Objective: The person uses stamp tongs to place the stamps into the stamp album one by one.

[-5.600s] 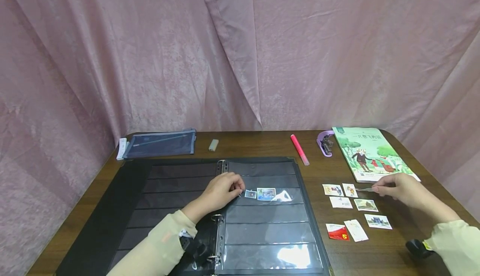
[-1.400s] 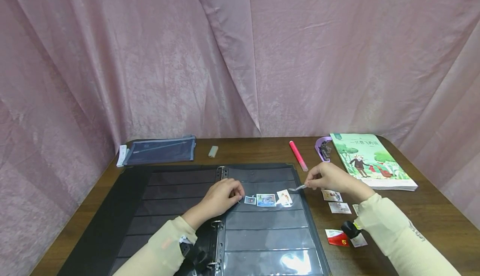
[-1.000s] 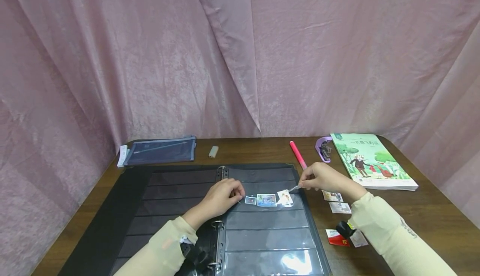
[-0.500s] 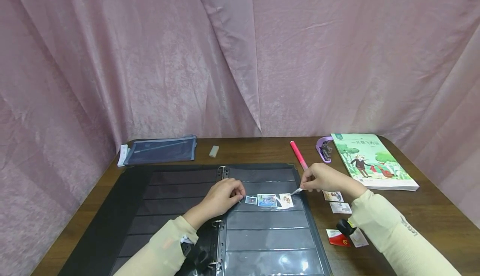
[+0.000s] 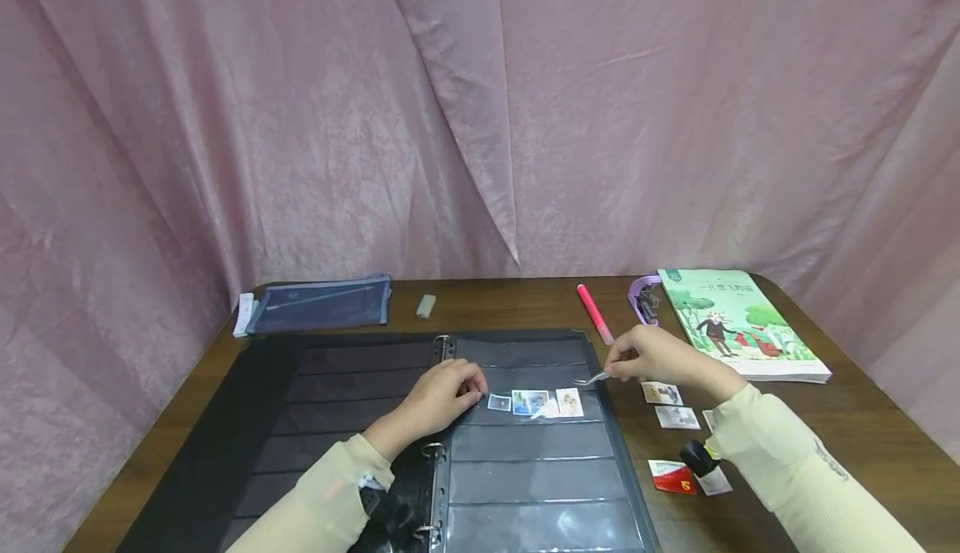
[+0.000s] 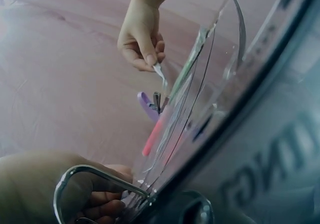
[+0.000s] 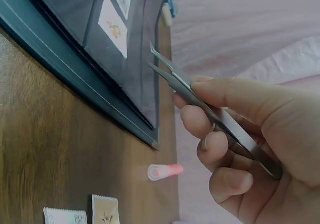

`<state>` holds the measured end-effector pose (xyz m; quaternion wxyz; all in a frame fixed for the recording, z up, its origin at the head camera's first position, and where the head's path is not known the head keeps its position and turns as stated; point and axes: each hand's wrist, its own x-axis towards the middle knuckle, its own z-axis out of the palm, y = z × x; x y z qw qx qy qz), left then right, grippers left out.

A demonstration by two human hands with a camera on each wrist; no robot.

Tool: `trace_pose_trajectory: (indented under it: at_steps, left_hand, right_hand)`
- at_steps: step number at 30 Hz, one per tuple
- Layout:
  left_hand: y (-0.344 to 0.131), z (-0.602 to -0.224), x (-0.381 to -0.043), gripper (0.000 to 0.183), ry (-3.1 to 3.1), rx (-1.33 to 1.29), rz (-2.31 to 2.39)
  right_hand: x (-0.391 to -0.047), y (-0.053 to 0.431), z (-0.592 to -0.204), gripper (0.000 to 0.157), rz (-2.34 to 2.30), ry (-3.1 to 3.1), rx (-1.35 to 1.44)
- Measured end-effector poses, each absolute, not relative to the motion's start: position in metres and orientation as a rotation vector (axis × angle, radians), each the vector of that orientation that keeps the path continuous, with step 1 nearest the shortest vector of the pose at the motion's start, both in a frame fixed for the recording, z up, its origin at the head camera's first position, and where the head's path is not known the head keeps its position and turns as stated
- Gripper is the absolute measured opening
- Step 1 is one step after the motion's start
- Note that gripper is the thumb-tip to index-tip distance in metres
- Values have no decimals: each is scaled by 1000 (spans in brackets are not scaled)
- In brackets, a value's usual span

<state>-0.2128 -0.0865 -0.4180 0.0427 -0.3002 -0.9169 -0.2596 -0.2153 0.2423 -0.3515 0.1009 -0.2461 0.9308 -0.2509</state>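
My right hand (image 5: 656,361) holds metal tweezers (image 7: 215,114) between thumb and fingers. The tweezer tips stand apart with nothing between them, just beyond a white-edged stamp (image 5: 569,403). That stamp sits upright in a row on the right page of the black ring-binder album (image 5: 536,480), beside a blue picture stamp (image 5: 530,402) and a small stamp (image 5: 499,403). My left hand (image 5: 442,396), fingers curled, pinches the clear pocket strip (image 6: 145,176) at the page's inner edge by the rings. Its fingertips are partly hidden.
On the table right of the album lie several loose stamps (image 5: 677,417) and a red stamp (image 5: 672,477), some hidden by my right sleeve. Behind are a pink marker (image 5: 594,313), a purple clip-like object (image 5: 643,299), a green book (image 5: 742,324), an eraser (image 5: 426,306) and a blue pouch (image 5: 321,304).
My right hand has brought a stamp from the table to the page with the tweezers. The stamp has turned straight, and the tweezers have let go and drawn back. My left hand has stayed put.
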Motion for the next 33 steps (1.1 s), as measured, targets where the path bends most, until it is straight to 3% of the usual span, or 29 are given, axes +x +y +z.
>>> trace_pose_trajectory:
  at_steps: [19,33]
  left_hand:
    - [-79,-376,-189,23,-2961,-1155,-466]
    - [-76,-379,-162,36,-3016,-1048,-302]
  right_hand:
    - [-172,289,-345,20,-849,2883,-540]
    - [-157,328,-362,15,-950,2986,-512]
